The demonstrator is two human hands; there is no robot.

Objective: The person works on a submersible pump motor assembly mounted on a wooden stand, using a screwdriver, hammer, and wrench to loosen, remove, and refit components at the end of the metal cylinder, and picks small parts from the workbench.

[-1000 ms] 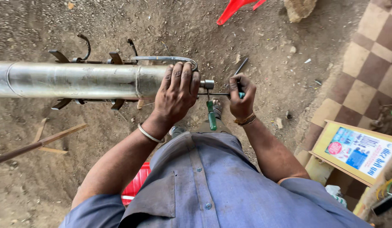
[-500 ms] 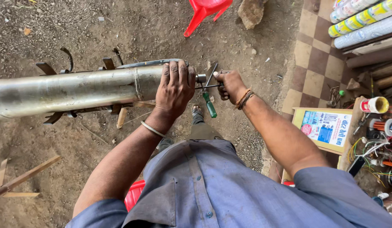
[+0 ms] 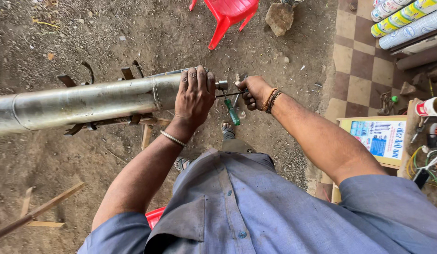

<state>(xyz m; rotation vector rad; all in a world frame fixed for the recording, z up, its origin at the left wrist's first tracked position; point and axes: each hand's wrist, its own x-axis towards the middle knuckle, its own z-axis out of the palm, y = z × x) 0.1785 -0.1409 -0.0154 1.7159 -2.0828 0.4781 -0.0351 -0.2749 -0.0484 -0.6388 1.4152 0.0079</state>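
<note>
A long grey metal pipe [image 3: 86,102] lies crosswise at waist height, with rusty curved blades [image 3: 77,80] sticking out around it. My left hand [image 3: 195,96] is clamped over the pipe's right end, next to a short stub shaft [image 3: 222,85]. My right hand [image 3: 254,91] grips a thin metal tool that reaches toward that stub. A green-handled screwdriver [image 3: 232,112] hangs down between the two hands; how it is held I cannot make out. A metal bangle sits on my left wrist and thread bands on my right.
A red plastic chair [image 3: 228,16] and a stone [image 3: 279,18] stand ahead on the dirt ground. Checkered tiles [image 3: 359,70] lie to the right, with rolled pipes [image 3: 406,21], a printed board [image 3: 380,138] and wires. Wooden sticks [image 3: 35,211] rest at lower left.
The view has swung to the right and downward, so the chair, tiles and rolled pipes show more. Both hands stay at the pipe's end; the right hand has turned a little.
</note>
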